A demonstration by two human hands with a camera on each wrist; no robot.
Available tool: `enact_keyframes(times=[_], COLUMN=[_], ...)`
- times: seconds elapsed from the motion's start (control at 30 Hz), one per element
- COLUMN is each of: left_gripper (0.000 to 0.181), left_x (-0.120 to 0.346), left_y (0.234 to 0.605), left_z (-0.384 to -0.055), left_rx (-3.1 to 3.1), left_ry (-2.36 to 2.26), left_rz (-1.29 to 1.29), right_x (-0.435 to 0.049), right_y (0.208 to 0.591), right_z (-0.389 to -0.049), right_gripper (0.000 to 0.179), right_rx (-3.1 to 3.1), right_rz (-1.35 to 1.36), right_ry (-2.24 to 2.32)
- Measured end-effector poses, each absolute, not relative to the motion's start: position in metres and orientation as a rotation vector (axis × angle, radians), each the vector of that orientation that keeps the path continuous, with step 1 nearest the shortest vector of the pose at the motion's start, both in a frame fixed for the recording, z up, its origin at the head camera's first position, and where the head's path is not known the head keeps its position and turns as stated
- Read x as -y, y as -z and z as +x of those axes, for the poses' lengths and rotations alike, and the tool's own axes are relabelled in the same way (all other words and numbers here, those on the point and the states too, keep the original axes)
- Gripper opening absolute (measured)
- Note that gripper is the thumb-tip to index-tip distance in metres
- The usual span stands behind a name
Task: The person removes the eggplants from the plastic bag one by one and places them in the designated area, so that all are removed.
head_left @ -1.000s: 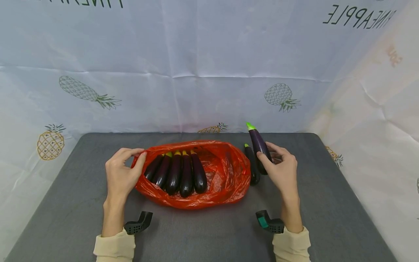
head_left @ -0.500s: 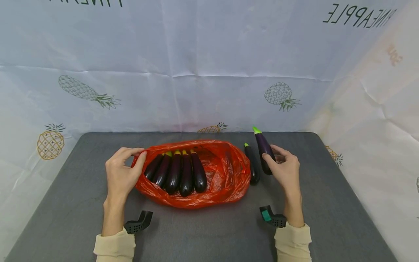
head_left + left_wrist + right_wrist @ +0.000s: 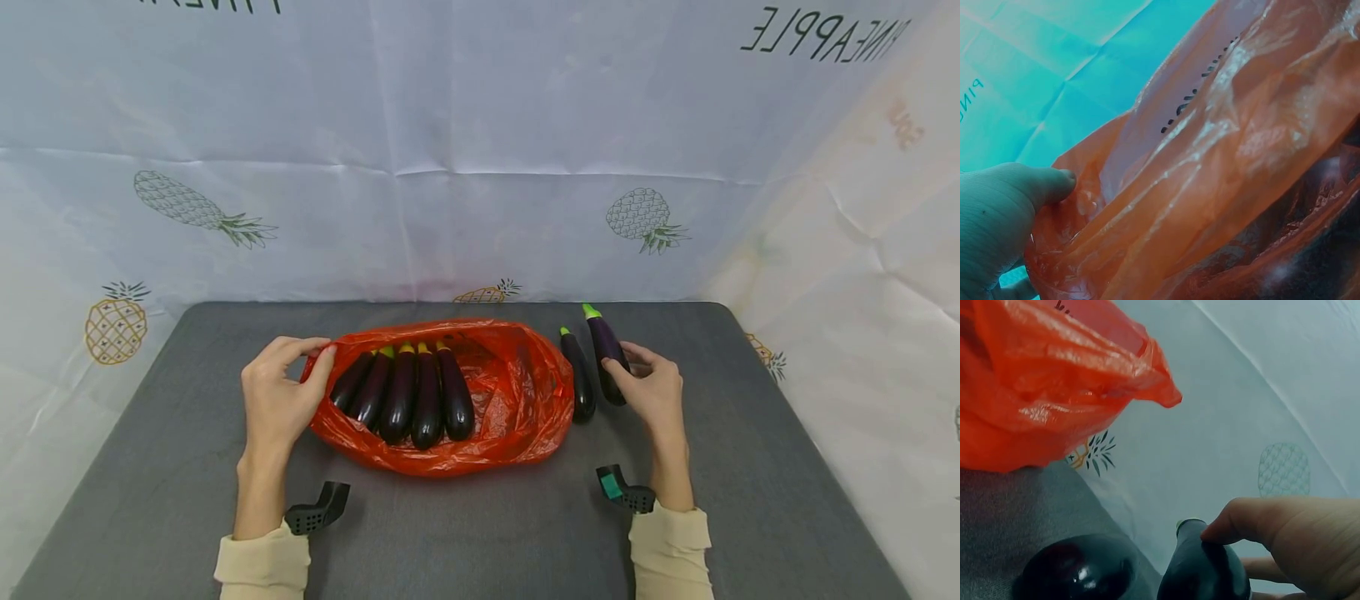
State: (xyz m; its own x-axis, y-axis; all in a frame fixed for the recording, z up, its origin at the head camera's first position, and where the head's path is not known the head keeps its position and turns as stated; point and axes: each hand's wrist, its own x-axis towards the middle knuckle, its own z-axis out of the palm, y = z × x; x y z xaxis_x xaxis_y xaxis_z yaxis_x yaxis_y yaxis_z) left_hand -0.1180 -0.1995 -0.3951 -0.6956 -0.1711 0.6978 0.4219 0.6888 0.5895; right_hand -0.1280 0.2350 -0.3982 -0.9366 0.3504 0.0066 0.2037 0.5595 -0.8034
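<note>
An open red plastic bag (image 3: pixel 510 400) lies in the middle of the table, with several dark purple eggplants (image 3: pixel 401 392) side by side in its left half. My left hand (image 3: pixel 281 400) pinches the bag's left rim between thumb and fingers; the left wrist view shows the thumb on the crumpled plastic (image 3: pixel 1147 212). To the right of the bag, my right hand (image 3: pixel 648 387) grips an eggplant (image 3: pixel 606 350) with a bright green stem end pointing away. Another eggplant (image 3: pixel 577 375) lies between that one and the bag's right side. In the right wrist view the thumb presses the held eggplant (image 3: pixel 1200 569).
The dark grey table (image 3: pixel 465 533) ends at a white cloth backdrop (image 3: pixel 480 100) printed with pineapples. A black camera mount sits at each wrist, the left one (image 3: pixel 318 510) and the right one (image 3: pixel 626 492) close over the table.
My right hand has moved the eggplant slightly right and lowered it toward the table, apart from the eggplant beside the bag. My left hand keeps its pinch on the bag's rim.
</note>
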Motion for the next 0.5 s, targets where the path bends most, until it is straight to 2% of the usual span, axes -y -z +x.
enact_keyframes(times=[0.5], left_gripper=[0.007], left_x=[0.2011], left_y=[0.3961], left_z=[-0.1185], left_rx=[2.136], left_ry=[0.994], left_rz=[-0.180], right_x=[-0.2398], right_y=[0.4091], right_z=[-0.1314], right_gripper=[0.048], right_rx=[2.635], right_rz=[-0.495], right_ry=[-1.325])
